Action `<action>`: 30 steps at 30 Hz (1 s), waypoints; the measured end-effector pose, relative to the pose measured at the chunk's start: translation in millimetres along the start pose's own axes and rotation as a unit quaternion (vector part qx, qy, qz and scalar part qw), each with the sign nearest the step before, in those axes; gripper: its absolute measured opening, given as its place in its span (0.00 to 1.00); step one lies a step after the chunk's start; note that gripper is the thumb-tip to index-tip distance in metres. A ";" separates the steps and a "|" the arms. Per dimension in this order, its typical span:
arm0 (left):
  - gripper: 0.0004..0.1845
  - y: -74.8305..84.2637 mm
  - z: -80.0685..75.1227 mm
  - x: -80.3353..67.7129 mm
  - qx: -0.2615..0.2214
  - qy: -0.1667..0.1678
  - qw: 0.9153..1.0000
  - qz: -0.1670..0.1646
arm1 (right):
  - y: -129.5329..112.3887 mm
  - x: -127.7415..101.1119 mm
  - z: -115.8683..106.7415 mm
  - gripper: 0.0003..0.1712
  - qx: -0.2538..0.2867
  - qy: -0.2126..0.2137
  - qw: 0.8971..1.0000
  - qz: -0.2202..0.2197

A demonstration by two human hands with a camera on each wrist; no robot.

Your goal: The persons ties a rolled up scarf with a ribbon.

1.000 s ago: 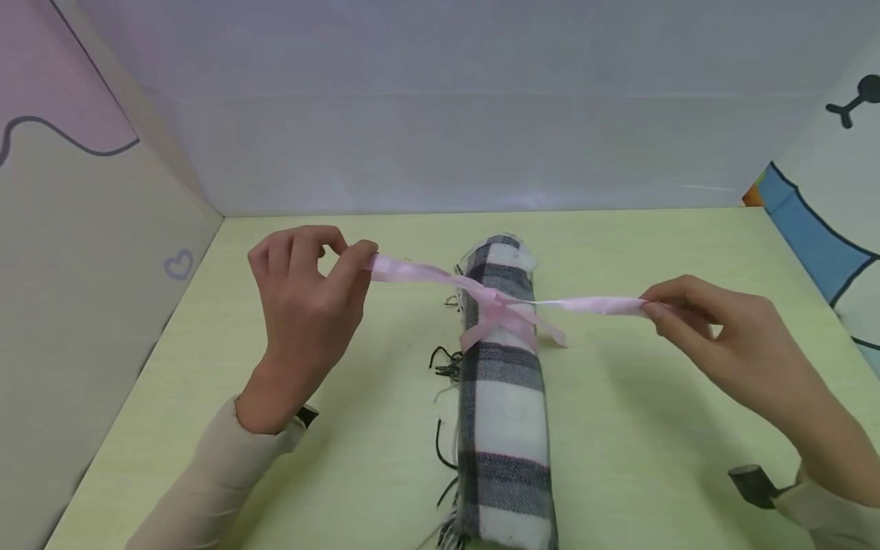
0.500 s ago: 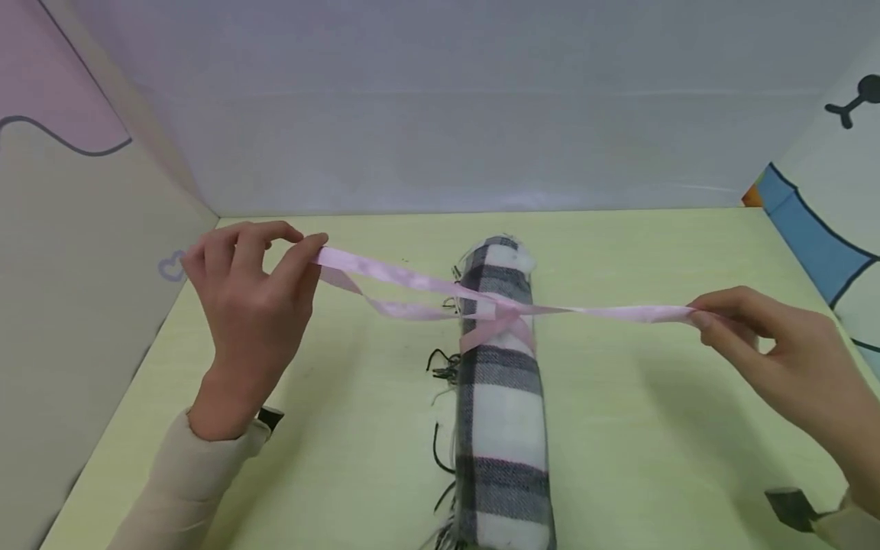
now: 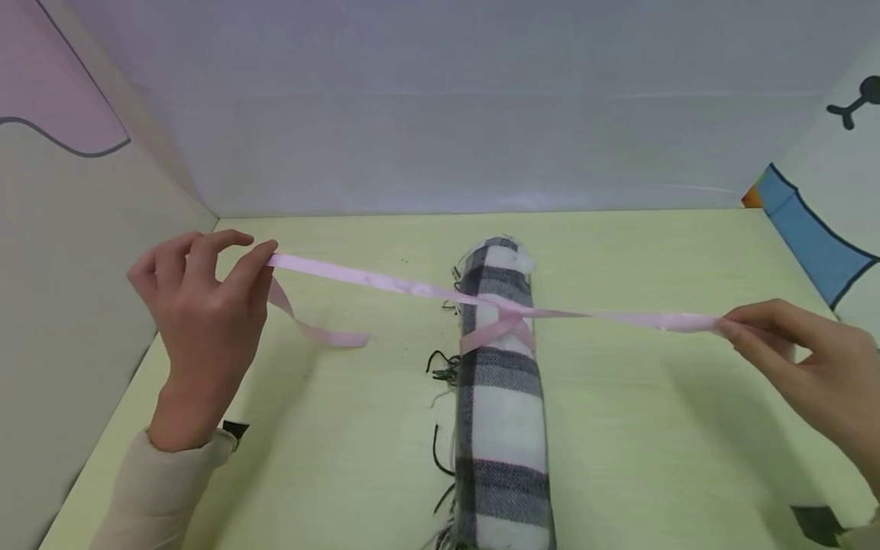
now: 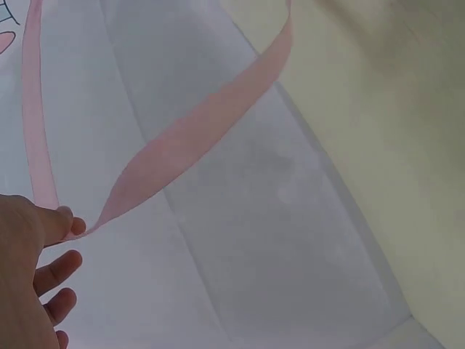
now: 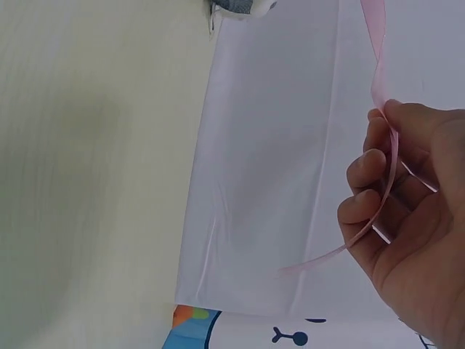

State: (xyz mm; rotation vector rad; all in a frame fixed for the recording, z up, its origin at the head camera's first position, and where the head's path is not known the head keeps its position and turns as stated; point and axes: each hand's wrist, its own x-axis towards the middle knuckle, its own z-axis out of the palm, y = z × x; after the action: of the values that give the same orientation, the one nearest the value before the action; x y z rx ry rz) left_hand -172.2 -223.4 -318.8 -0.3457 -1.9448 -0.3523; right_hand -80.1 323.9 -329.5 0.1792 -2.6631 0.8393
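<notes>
A rolled plaid scarf [image 3: 507, 428] in grey, black and white lies lengthwise on the table, dark fringe along its left side. Round its upper part runs a pink ribbon [image 3: 371, 280], crossed on top. My left hand [image 3: 206, 305] pinches one length between thumb and forefinger, out to the left above the table; a loose tail hangs from it. Out to the right, my right hand [image 3: 811, 359] pinches the other length with thumb and fingers. In the right wrist view, that ribbon's end [image 5: 320, 262] trails past the curled fingers.
The pale yellow table [image 3: 619, 473] meets a whitish back wall [image 3: 481, 153]. Side panels stand left [image 3: 62, 305] and right [image 3: 818, 229], the right one with a printed cartoon. A dark strap piece shows at each wrist.
My hands have moved apart, left hand to the left and right hand to the right, drawing the ribbon out. A bow-like loop on the scarf has come undone, its tail now hanging at left.
</notes>
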 end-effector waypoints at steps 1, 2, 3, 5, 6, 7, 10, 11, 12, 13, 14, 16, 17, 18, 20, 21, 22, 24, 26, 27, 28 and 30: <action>0.08 -3.6 -2.1 -2.2 0.004 -0.002 1.000 -0.003 | 1.8 -0.7 -0.1 0.02 0.000 0.001 1.000 0.008; 0.08 -7.0 -4.2 -4.3 0.008 -0.004 1.000 -0.005 | 3.7 -1.4 -0.4 0.02 0.000 0.001 1.000 0.016; 0.08 -10.3 -6.3 -6.4 0.011 -0.006 1.000 -0.010 | 5.9 -2.2 -0.9 0.02 -0.001 -0.001 1.000 0.023; 0.07 -16.7 -10.5 -10.1 0.017 -0.010 1.000 -0.018 | 9.9 -3.7 -1.8 0.02 0.000 -0.003 0.999 0.035; 0.07 -20.0 -12.4 -11.8 0.020 -0.012 0.999 -0.022 | 12.1 -4.4 -2.3 0.02 -0.002 -0.005 0.999 0.038; 0.07 -23.0 -14.3 -13.3 0.022 -0.013 0.999 -0.025 | 14.4 -5.2 -2.8 0.02 -0.002 -0.008 0.999 0.038; 0.06 -31.5 -18.6 -16.7 0.030 -0.013 0.999 -0.033 | 22.0 -7.0 -3.3 0.02 -0.003 -0.003 0.999 0.034; 0.06 -34.1 -19.9 -17.8 0.033 -0.013 0.999 -0.034 | 24.8 -7.4 -3.5 0.02 -0.003 -0.002 0.999 0.034; 0.07 -36.6 -21.0 -18.8 0.035 -0.011 0.999 -0.036 | 27.9 -7.9 -3.6 0.02 0.004 0.002 0.999 0.033; 0.07 -39.0 -22.2 -19.7 0.038 -0.011 0.999 -0.037 | 31.0 -8.3 -3.5 0.01 0.014 0.008 0.999 0.030; 0.07 -41.4 -23.6 -20.5 0.040 -0.010 0.998 -0.039 | 34.4 -8.6 -3.5 0.01 0.017 0.012 0.999 0.029; 0.07 -45.7 -26.5 -22.4 0.044 -0.010 0.998 -0.041 | 40.9 -9.1 -4.1 0.04 0.025 0.013 0.999 0.033; 0.07 -47.7 -28.3 -23.2 0.046 -0.011 0.998 -0.042 | 44.0 -9.4 -4.4 0.05 0.028 0.014 0.999 0.035; 0.07 -49.7 -30.2 -24.0 0.048 -0.012 0.998 -0.044 | 47.1 -9.8 -4.6 0.08 0.030 0.017 0.999 0.036; 0.06 -53.5 -34.1 -25.7 0.051 -0.013 0.997 -0.048 | 52.7 -10.7 -4.9 0.08 0.025 0.019 0.999 0.037; 0.06 -55.3 -35.9 -26.7 0.053 -0.013 0.997 -0.051 | 55.6 -11.4 -5.0 0.08 0.027 0.021 0.999 0.034; 0.06 -57.3 -38.2 -27.6 0.054 -0.015 0.997 -0.053 | 58.3 -12.0 -5.1 0.09 0.030 0.026 0.999 0.028; 0.06 -61.4 -42.7 -29.7 0.057 -0.021 0.997 -0.055 | 63.7 -12.9 -5.1 0.15 0.042 0.039 0.998 0.015; 0.05 -65.2 -46.9 -32.3 0.059 -0.027 0.996 -0.053 | 69.5 -14.1 -4.8 0.22 0.057 0.053 0.997 -0.004; 0.04 -67.5 -49.2 -33.7 0.060 -0.033 0.996 -0.049 | 72.1 -14.6 -4.9 0.25 0.064 0.060 0.996 -0.012; 0.04 -69.7 -50.9 -35.2 0.062 -0.037 0.996 -0.044 | 74.5 -15.0 -4.8 0.27 0.063 0.065 0.996 -0.017; 0.04 -74.3 -53.0 -38.4 0.066 -0.040 0.997 -0.031 | 78.7 -16.0 -4.9 0.29 0.057 0.074 0.995 -0.022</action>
State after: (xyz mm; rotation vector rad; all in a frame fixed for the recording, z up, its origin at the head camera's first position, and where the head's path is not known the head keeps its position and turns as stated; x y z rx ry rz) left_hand -142.8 -315.4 -340.5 -0.2177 -2.0495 -0.2519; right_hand -81.1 391.4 -373.4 0.1964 -2.4677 0.9517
